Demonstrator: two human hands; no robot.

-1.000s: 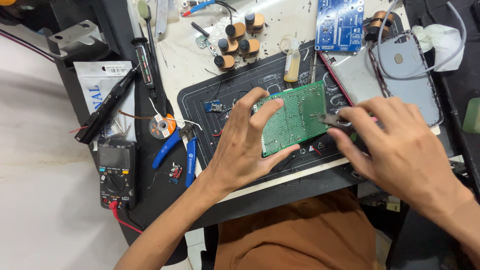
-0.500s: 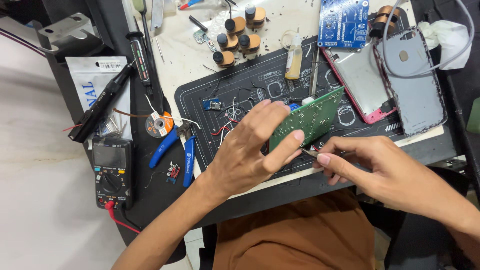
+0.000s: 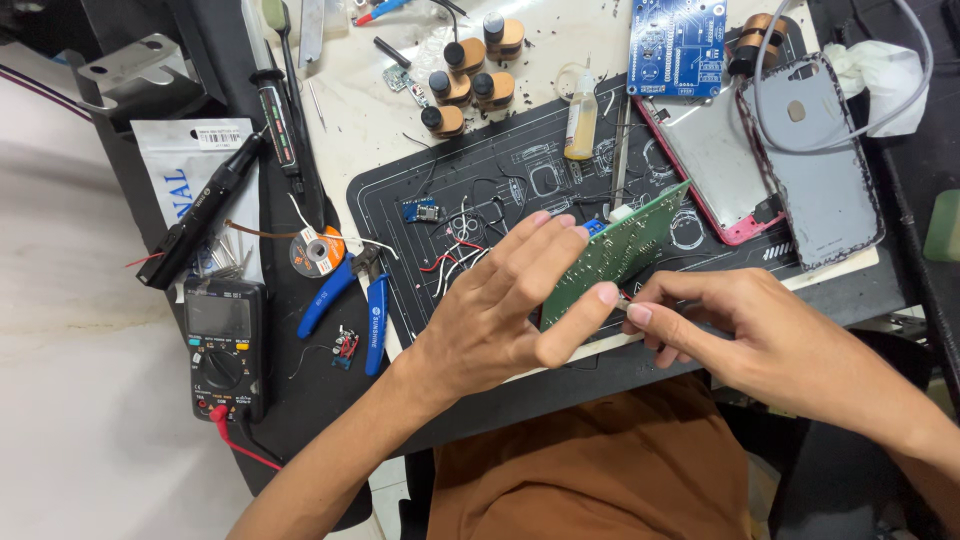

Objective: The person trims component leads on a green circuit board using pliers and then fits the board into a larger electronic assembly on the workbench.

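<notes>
1. A flat green rectangular circuit board (image 3: 618, 250) with rows of tiny silver dots sits tilted near the middle of the frame.
2. The left hand (image 3: 510, 310) pinches its lower edge.
3. The right hand (image 3: 750, 335) has curled fingers touching the board's corner; whether they grip is unclear.

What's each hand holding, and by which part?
The left hand holds the green circuit board tilted, by its near lower end, thumb on one face and fingers on the other. The right hand pinches something small at that end; what it is cannot be told.
</notes>
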